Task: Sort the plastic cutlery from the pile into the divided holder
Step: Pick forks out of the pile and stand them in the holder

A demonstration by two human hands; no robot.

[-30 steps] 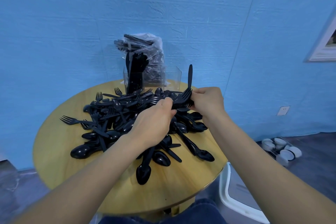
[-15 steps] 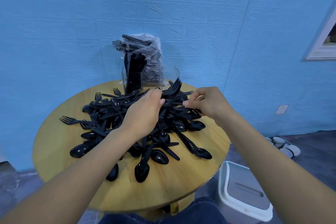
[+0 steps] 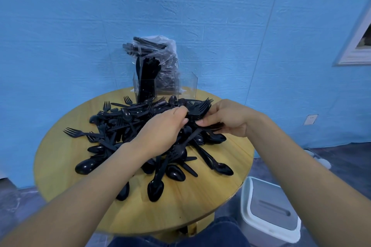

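A pile of black plastic forks and spoons (image 3: 124,126) covers the middle of a round wooden table (image 3: 200,202). At the table's back edge stands a clear divided holder (image 3: 185,84); its left compartment holds black cutlery standing upright, and its right compartment looks empty. My left hand (image 3: 162,130) and my right hand (image 3: 226,116) meet over the pile's right side. Together they pinch a small stack of black forks (image 3: 200,108) whose tines point up and right. The fork handles are hidden under my fingers.
A clear plastic bag of black cutlery (image 3: 158,54) stands behind the holder against the blue wall. A white and grey lidded bin (image 3: 269,214) sits on the floor at the table's right. My knee in dark trousers shows under the front edge.
My two hands have come closer together. The forks that stuck up from my left fingers now lie lower between both hands, tines to the right.
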